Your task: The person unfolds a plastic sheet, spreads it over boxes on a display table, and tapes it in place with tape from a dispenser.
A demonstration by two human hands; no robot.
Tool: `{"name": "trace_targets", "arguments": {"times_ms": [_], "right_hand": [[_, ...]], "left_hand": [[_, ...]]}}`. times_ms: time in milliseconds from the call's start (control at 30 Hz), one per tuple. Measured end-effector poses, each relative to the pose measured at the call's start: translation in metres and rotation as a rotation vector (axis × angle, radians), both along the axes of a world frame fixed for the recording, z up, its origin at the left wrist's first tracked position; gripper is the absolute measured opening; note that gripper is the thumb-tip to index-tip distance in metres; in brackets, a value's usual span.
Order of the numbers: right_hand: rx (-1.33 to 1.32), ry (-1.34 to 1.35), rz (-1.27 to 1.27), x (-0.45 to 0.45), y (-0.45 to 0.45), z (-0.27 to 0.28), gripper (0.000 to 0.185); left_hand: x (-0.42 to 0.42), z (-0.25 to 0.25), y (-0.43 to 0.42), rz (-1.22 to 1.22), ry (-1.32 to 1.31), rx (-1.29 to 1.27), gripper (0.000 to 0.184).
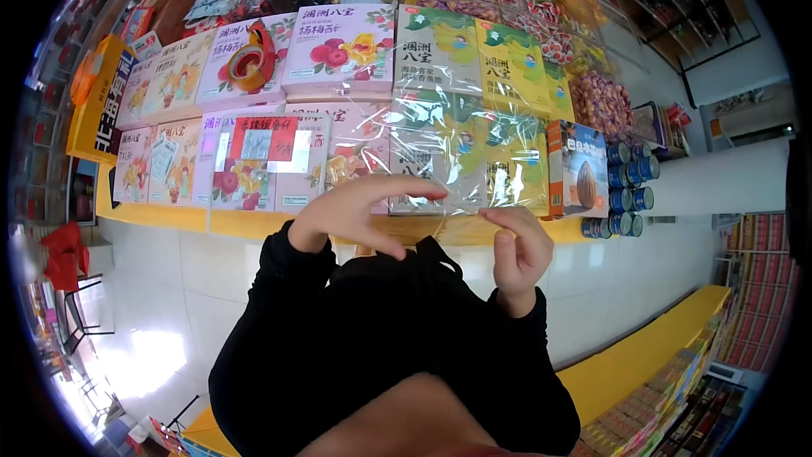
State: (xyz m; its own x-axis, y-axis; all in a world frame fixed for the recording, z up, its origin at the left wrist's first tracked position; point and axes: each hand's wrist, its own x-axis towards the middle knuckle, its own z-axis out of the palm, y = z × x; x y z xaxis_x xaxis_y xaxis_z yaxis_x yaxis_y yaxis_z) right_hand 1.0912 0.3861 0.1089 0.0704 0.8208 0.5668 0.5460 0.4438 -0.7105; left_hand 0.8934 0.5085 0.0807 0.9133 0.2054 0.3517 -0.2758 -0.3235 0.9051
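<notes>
My left hand point(359, 207) reaches over the front edge of the display, its fingers stretched to the right and the thumb apart. Nothing shows in its grasp. My right hand point(520, 258) is raised to the right of it, fingers bent and thumb apart from the forefinger, with no object visible between them. Clear plastic film point(444, 140) lies wrinkled and shiny over green-and-grey gift boxes point(427, 173) and yellow gift boxes point(510, 68). Both hands are close to the film's front edge; whether either touches it I cannot tell.
A tape roll in a red dispenser point(251, 66) rests on the pink and purple boxes point(338, 51). A red price sign point(269, 140) stands before them. To the right are an almond box point(579, 169) and stacked blue cans point(622, 199). Wrapped sweets point(600, 101) fill bins behind.
</notes>
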Motion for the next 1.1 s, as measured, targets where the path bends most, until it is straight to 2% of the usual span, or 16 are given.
{"name": "trace_targets", "arguments": {"times_ms": [67, 100, 133, 200, 233, 267, 333, 400, 467, 533, 600, 633, 667, 733, 867, 1100], "right_hand": [[-0.064, 0.195, -0.064, -0.001, -0.002, 0.005, 0.016], [-0.086, 0.205, -0.039, 0.003, -0.004, 0.006, 0.017], [-0.083, 0.205, -0.041, 0.002, -0.006, 0.006, 0.017], [-0.022, 0.339, -0.047, 0.001, -0.008, 0.008, 0.017], [-0.013, 0.337, -0.045, 0.002, -0.01, 0.008, 0.017], [0.124, 0.253, 0.016, 0.005, -0.014, 0.009, 0.017], [0.446, 0.14, 0.209, 0.012, -0.021, 0.014, 0.015], [0.809, 0.033, 0.397, 0.017, -0.036, 0.024, 0.017], [1.194, -0.051, 0.401, 0.001, -0.038, 0.045, 0.011], [1.242, -0.03, 0.467, -0.005, -0.04, 0.062, 0.012], [1.402, -0.214, 0.532, -0.005, -0.037, 0.073, 0.059], [1.525, -0.123, 0.526, -0.009, -0.031, 0.078, 0.047], [1.524, -0.117, 0.531, -0.012, -0.034, 0.08, 0.047], [1.411, -0.008, 0.206, -0.017, -0.042, 0.081, 0.012], [1.323, 0.154, 0.415, -0.017, -0.041, 0.085, 0.019], [1.402, 0.126, 0.241, -0.036, -0.032, 0.085, 0.02]], "left_hand": [[-0.002, 0.005, -0.019, 0.389, 0.17, -0.133, 0.056], [0.004, 0.0, -0.026, 0.555, 0.053, -0.178, 0.037], [0.005, -0.007, -0.027, 0.554, 0.052, -0.175, 0.037], [0.007, -0.011, -0.025, 0.818, -0.042, -0.132, 0.022], [0.004, -0.006, -0.028, 0.805, -0.068, -0.178, 0.011], [0.002, 0.005, -0.028, 0.805, -0.076, -0.169, 0.011], [-0.006, 0.031, -0.029, 0.626, -0.532, 0.353, 0.008], [-0.022, 0.077, -0.039, 0.313, -0.693, 0.659, 0.006], [-0.025, 0.098, -0.057, 0.149, -0.919, 0.771, 0.005], [-0.025, 0.118, -0.069, 0.215, -1.047, 0.834, 0.003], [-0.027, 0.125, -0.073, 0.285, -1.068, 0.908, 0.005], [-0.028, 0.126, -0.075, 0.359, -1.089, 1.001, 0.01], [-0.027, 0.125, -0.077, 0.365, -1.084, 1.004, 0.01], [-0.024, 0.126, -0.082, 0.548, -1.168, 1.062, 0.012], [-0.025, 0.126, -0.079, 0.464, -1.277, 1.151, 0.016], [-0.02, 0.118, -0.092, 0.788, -1.505, 1.045, 0.003]]}}
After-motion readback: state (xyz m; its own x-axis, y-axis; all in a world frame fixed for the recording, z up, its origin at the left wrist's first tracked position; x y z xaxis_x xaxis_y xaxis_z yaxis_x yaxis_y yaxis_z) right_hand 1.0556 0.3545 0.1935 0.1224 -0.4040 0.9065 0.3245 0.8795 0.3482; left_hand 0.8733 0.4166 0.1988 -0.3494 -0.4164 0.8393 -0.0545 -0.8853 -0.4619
